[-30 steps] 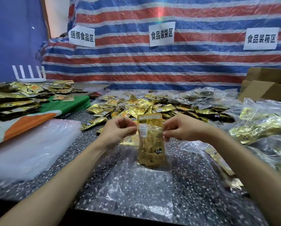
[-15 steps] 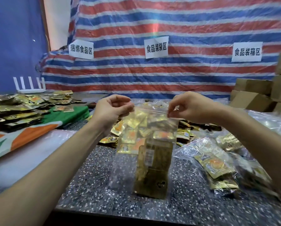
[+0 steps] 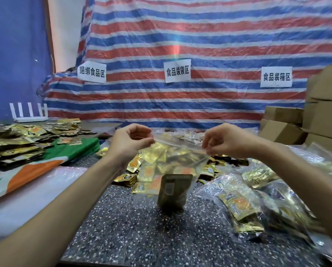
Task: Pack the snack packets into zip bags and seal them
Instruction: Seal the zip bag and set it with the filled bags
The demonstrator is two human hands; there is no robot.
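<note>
Film of clear, crinkled plastic makes up the zip bag (image 3: 178, 157), which hangs stretched between two hands above a dark table (image 3: 151, 228) whose flat top is speckled with pale flecks like polished stone. The left hand (image 3: 129, 141) pinches the bag's upper left corner between thumb and forefinger, the other fingers curled loosely; the right hand (image 3: 224, 140) pinches the upper right corner the same way, so the mouth runs taut as a slanting line between them. Low in the bag sits one snack packet (image 3: 173, 191), a dull olive-gold rectangle with a small pale printed label, standing roughly upright; whether the bag's bottom touches the tabletop I cannot tell. Behind it, seen partly through the film, lies a heap of loose packets (image 3: 134, 178), flat shiny gold foil with orange patches. To the right, filled bags (image 3: 248, 199) of the same glossy film lie piled and wrinkled, gold packets inside. At the left, more packets are stacked on a green, orange and white cloth (image 3: 36, 168), with a smooth translucent plastic sheet (image 3: 26, 199) lying just in front. A white router (image 3: 29, 116) with thin upright antennas stands at the back left. Plain brown cardboard boxes (image 3: 323, 116) are stacked at the right edge. A red, white and blue striped tarpaulin (image 3: 180, 35), woven and faintly glossy, covers the wall and carries three white paper signs (image 3: 177, 70).
</note>
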